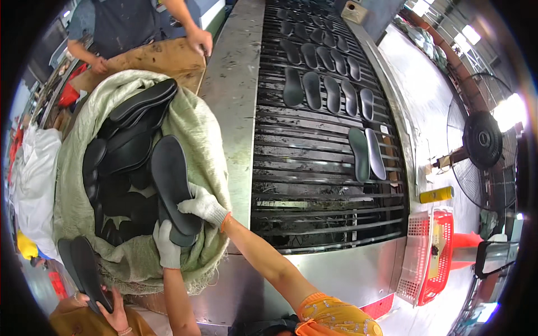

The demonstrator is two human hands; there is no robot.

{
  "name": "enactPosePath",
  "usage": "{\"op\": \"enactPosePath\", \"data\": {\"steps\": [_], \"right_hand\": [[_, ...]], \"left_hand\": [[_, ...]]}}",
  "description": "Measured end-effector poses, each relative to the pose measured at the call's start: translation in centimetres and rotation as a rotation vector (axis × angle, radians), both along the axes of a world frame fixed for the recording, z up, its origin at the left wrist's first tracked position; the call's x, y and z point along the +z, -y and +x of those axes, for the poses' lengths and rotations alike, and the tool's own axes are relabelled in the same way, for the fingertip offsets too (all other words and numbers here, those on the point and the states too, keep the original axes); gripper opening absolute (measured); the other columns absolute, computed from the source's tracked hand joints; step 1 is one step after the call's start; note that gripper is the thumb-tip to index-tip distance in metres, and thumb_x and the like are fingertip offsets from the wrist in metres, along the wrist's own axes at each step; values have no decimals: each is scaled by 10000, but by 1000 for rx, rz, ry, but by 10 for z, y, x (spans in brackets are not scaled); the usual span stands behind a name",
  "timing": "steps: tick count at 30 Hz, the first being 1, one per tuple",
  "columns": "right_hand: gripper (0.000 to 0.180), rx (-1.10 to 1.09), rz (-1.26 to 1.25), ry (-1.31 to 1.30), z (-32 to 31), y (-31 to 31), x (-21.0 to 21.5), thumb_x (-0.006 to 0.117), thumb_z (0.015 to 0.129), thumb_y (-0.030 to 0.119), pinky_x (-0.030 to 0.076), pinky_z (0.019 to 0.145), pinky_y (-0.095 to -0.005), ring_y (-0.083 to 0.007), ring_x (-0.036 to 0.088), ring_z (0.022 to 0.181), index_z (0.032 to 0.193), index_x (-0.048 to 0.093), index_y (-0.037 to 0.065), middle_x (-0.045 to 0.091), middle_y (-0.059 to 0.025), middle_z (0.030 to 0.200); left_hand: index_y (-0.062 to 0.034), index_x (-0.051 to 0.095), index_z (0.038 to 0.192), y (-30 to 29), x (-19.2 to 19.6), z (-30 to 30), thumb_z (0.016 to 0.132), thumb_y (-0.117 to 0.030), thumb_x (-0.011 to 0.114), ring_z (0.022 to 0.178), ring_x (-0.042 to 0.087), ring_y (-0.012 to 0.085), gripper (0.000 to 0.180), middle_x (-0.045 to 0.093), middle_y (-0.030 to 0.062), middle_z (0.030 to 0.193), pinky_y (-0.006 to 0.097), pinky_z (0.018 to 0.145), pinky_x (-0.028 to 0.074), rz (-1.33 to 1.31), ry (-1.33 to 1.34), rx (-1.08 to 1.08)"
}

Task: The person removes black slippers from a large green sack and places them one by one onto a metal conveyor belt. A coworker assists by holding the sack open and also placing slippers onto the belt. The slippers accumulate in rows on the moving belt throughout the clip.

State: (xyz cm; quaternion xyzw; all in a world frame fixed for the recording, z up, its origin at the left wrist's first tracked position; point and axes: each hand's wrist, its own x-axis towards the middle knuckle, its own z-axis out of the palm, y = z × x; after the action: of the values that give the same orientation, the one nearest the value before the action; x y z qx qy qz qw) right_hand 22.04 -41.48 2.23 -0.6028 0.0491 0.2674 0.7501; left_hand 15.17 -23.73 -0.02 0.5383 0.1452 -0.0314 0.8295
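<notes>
The right grip (206,208), gloved in white, is closed on the edge of an upper black insole (170,168) that overlaps a lower insole (182,239); the left grip (167,245), also gloved, touches the lower end of both, its fingers partly hidden, so I cannot tell whether it is clenched. Right of the grip spreads a dark slatted bed (302,151), with rows of insoles (312,89) up its far end and a loose pair (358,154) nearer. Around the grip opens a pale green woven sack (213,151) of black insoles; its folded rim, then a steel ledge (232,117), stand between grip and bed. Beyond the sack, a co-worker (126,28) leans at a stained brown board (157,59). Below left, a second co-worker (64,323) holds more insoles (84,266). Well right of the grip stand a black fan (483,140), a white basket (416,235) touching a red basket (448,224), and a small yellow cylinder (437,194).
</notes>
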Motion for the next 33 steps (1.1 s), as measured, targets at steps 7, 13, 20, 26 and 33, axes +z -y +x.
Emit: {"op": "enactPosePath", "data": {"steps": [7, 13, 20, 26, 33], "right_hand": [[596, -111, 45, 112, -84, 79, 9, 725, 806, 50, 525, 915, -301, -155, 652, 1012, 1381, 572, 13, 711, -75, 1136], [516, -568, 498, 6, -146, 175, -27, 704, 829, 21, 528, 940, -338, -163, 642, 1019, 1331, 584, 13, 681, -54, 1162], [489, -810, 482, -52, -154, 311, -65, 609, 835, -12, 562, 883, -364, -188, 651, 977, 1321, 578, 43, 665, -58, 1126], [515, -948, 64, -70, -82, 419, -85, 636, 811, 49, 542, 847, -370, -213, 649, 956, 1323, 587, 58, 682, -78, 1099], [439, -768, -809, -61, -26, 490, -112, 676, 882, 408, 499, 907, -427, -367, 669, 1051, 1074, 659, 14, 714, -218, 1061]], "left_hand": [[60, 510, 1312, 80, 68, -42, 906, -72, 546, 1034, 621, 192, 428, 613, 121, 1189, 336, 952, 504, 179, -29, -148], [64, 488, 1374, 171, 46, -57, 898, -37, 492, 1162, 625, 273, 487, 606, 180, 1285, 394, 1033, 500, -137, -46, -319], [0, 510, 1332, 285, -5, -35, 963, -94, 553, 1137, 635, 276, 384, 622, 162, 1263, 424, 1020, 515, -297, -183, -437], [-20, 535, 1315, 371, -37, 39, 961, -89, 568, 1064, 665, 257, 362, 652, 129, 1192, 416, 946, 559, -298, -155, -408], [-22, 495, 1254, 407, -97, 99, 969, -104, 577, 1044, 649, 230, 308, 637, 123, 1152, 422, 918, 555, -72, -112, -367]]}}
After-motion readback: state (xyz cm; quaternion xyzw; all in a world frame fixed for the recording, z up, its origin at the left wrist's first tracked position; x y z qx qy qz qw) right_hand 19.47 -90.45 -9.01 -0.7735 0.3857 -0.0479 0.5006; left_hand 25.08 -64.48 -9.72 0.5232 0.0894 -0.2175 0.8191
